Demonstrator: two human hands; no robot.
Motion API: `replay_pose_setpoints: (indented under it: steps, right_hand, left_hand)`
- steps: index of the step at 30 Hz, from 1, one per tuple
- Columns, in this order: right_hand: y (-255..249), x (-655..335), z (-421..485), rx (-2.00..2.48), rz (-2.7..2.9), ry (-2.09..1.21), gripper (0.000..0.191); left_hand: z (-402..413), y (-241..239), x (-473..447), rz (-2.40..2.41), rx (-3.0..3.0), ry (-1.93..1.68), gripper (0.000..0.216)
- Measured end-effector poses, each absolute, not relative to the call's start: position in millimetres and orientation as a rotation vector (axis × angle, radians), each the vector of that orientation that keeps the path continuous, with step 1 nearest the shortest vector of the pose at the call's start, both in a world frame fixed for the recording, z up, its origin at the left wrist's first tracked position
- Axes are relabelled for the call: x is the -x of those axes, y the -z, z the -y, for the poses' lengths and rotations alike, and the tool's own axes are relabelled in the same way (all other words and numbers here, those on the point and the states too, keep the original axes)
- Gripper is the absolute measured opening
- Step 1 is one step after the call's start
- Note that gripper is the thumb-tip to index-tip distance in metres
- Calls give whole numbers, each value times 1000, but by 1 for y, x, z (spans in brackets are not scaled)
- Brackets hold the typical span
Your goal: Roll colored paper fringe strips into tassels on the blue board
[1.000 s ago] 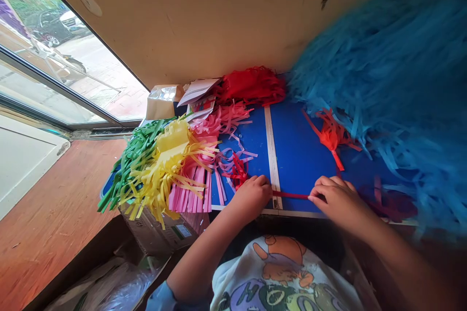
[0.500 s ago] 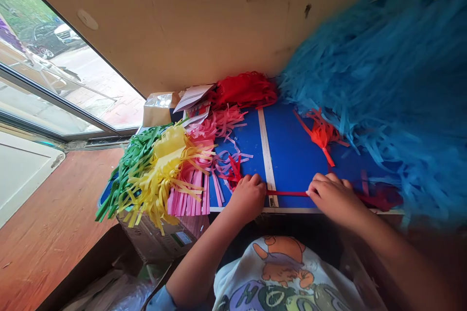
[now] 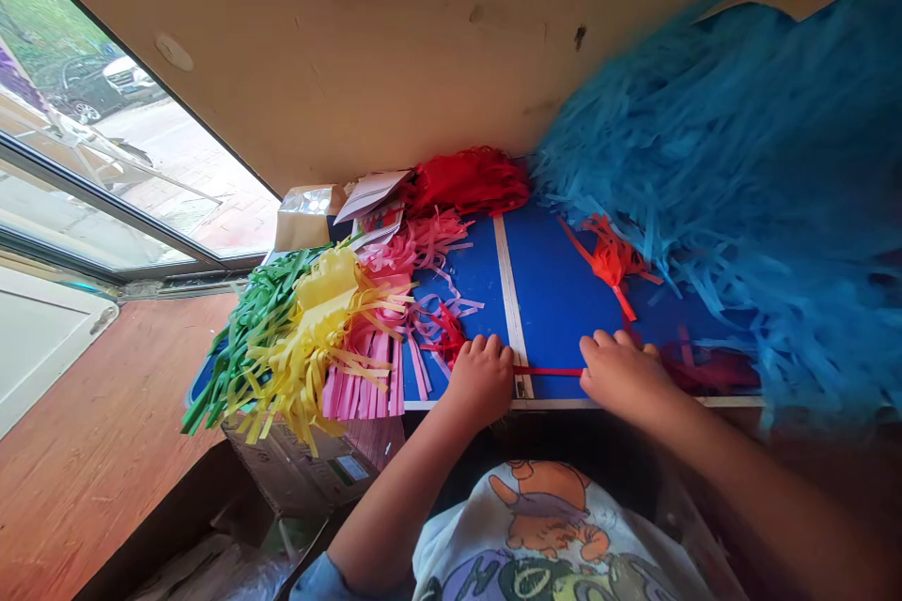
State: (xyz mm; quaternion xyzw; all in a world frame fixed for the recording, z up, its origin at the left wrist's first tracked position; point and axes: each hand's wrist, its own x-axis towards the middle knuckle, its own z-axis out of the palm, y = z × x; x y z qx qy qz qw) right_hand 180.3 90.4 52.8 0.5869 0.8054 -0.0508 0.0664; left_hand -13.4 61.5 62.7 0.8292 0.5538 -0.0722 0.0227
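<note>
A thin red paper strip point(image 3: 550, 371) lies stretched along the near edge of a blue table point(image 3: 564, 300). My left hand point(image 3: 483, 380) is closed over its left end, fingers curled down on the table. Closed over the right end is my right hand point(image 3: 620, 374), where the strip runs into a dark red fringe point(image 3: 711, 371). The strip is taut between the two hands. A small orange-red tassel point(image 3: 612, 261) lies just beyond my right hand.
Green point(image 3: 246, 329), yellow point(image 3: 317, 329) and pink point(image 3: 373, 366) fringed paper piles hang over the table's left end. A red pile point(image 3: 469, 178) sits at the back and a big blue fringe heap point(image 3: 739, 188) fills the right. Cardboard boxes point(image 3: 303, 465) stand below on the wooden floor.
My right hand has slid left along the strip toward my left hand, shortening the visible red span. The view has shifted slightly.
</note>
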Motion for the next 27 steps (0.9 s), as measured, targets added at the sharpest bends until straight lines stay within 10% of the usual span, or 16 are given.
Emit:
replay_pose_setpoints:
  steps: [27]
  right_hand:
    - [-13,-121,-20,-1524,-3223,28,70]
  left_hand:
    - [-60,-53,25,-1696,-2534,148,21]
